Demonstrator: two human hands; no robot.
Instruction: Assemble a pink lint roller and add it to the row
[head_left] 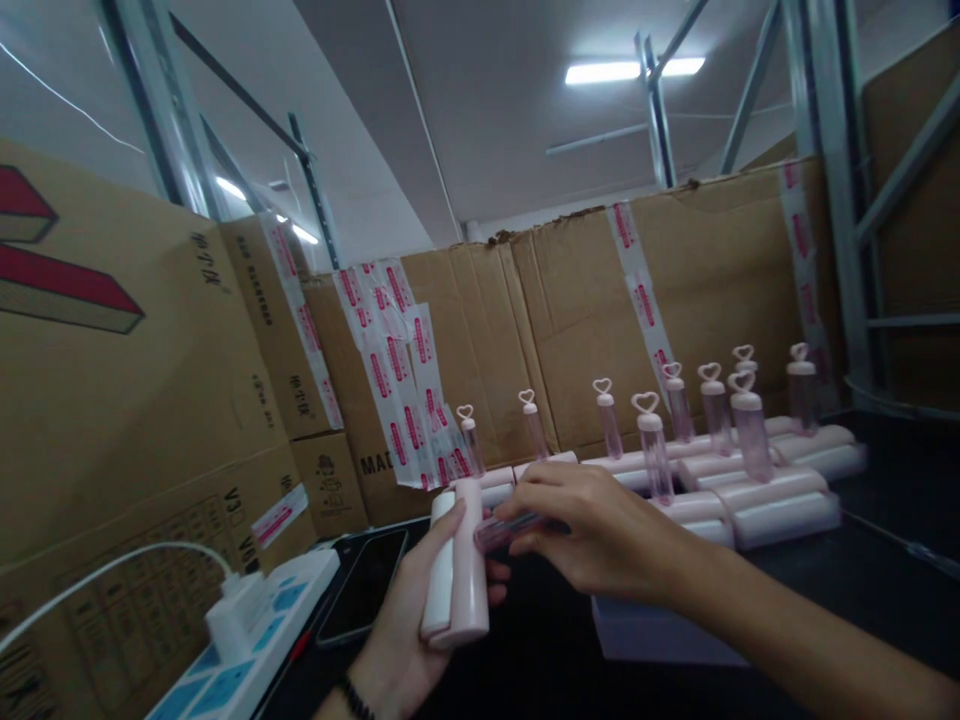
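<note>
1. Cardboard boxes (615, 300) patched with pink-printed tape wall in a dark counter (885, 560), with metal shelving uprights rising behind them.
2. Left hand (405, 640) is closed around an upright pale pink case (459, 565), fingers wrapped behind it and the thumb pressing its upper edge.
3. Right hand (600, 535) is curled over a small clear pink tube (510, 528), pinching it in the fingertips; the tube lies roughly level, its end touching the side of the case near the top.
4. Both sit just above the near part of the counter, left of centre.
5. Behind the hands, a row of more pale cases (772, 505) lies flat, touching side by side, with heart-topped tubes (654, 445) standing upright on them.
6. A dark phone (364, 598) lies flat just left of the left hand.
7. Farther left, a white power strip (255, 640) carries a plugged-in white charger (234, 615) with its cable arcing away to the left.
</note>
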